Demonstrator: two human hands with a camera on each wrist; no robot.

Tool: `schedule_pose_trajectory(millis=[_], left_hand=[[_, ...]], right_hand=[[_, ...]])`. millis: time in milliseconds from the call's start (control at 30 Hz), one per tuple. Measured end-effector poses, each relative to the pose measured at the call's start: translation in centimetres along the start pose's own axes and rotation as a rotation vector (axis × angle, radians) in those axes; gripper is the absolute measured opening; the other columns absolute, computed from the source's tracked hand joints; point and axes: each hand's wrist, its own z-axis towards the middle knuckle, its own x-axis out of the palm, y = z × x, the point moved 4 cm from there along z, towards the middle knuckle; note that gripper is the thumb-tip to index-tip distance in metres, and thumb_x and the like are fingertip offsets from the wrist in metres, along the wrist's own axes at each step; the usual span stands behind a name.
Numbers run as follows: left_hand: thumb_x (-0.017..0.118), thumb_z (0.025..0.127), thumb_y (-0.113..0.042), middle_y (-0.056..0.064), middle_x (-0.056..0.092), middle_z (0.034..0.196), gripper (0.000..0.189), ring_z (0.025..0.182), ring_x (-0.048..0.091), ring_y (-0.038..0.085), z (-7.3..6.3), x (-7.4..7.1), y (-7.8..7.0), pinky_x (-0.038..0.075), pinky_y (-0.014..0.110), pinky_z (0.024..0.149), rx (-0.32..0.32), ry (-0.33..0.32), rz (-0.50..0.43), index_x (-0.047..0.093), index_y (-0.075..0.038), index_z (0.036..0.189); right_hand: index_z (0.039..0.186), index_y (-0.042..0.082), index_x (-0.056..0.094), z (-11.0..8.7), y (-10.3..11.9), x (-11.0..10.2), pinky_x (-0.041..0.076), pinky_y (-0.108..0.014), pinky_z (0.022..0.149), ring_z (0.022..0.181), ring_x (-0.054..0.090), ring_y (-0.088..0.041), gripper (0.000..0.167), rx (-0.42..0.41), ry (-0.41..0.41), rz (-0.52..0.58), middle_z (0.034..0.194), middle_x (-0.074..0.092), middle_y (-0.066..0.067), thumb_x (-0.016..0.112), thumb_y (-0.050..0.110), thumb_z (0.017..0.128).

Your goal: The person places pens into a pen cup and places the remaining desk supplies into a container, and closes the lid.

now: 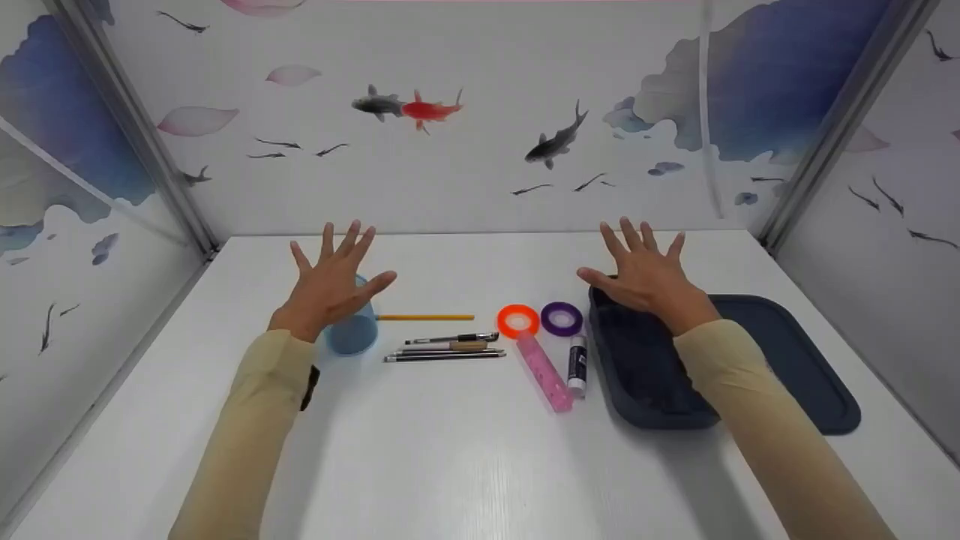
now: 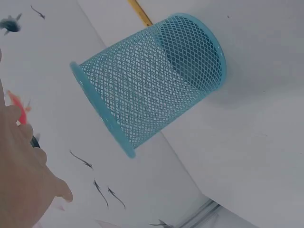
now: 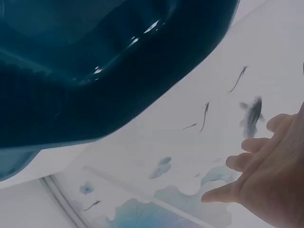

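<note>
Fingers spread wide, my left hand (image 1: 330, 289) is held over a light blue mesh pen cup (image 1: 352, 335) and partly hides it. The left wrist view shows the cup (image 2: 137, 90) whole, with the hand (image 2: 23, 171) apart from it at the left edge. My right hand (image 1: 646, 277) is spread too, above the far part of a dark blue plastic box (image 1: 630, 390). From the right wrist, the box (image 3: 142, 85) fills the upper left and the right hand (image 3: 270, 175) shows at the lower right, holding nothing.
Mid-table lie a yellow pencil (image 1: 425, 317), several pens (image 1: 446, 356), an orange ring (image 1: 504, 322), a purple ring (image 1: 547, 319), a pink stick-shaped thing (image 1: 544, 371) and a glue stick (image 1: 577, 367). A dark lid (image 1: 795, 360) lies right of the box. Printed panels (image 1: 480, 180) enclose the table.
</note>
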Motion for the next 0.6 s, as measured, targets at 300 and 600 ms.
schedule_pose_trajectory(millis=[300, 600], left_hand=[[0.043, 0.097, -0.067, 0.016, -0.001, 0.17, 0.088, 0.154, -0.012, 0.049, -2.4, -0.3, 3.1, -0.019, 0.077, 0.112, -0.029, -0.047, -0.158, 0.012, -0.017, 0.162], [0.051, 0.095, -0.063, 0.017, 0.01, 0.169, 0.089, 0.157, 0.002, 0.042, -3.7, 0.6, 4.9, -0.015, 0.07, 0.119, -0.079, -0.13, -0.403, 0.014, -0.019, 0.162]], right_hand=[[0.162, 0.009, 0.006, -0.6, 2.7, 0.7, -0.006, -0.074, 0.118, 0.155, 0.004, -0.046, 0.085, -0.013, 0.043, 0.18, 0.168, 0.005, -0.022, 0.031, 0.064, 0.102], [0.16, 0.009, 0.023, -1.1, 5.9, 1.4, 0.021, -0.06, 0.124, 0.153, 0.022, -0.042, 0.077, -0.022, 0.072, 0.439, 0.166, 0.022, -0.021, 0.043, 0.056, 0.102]])
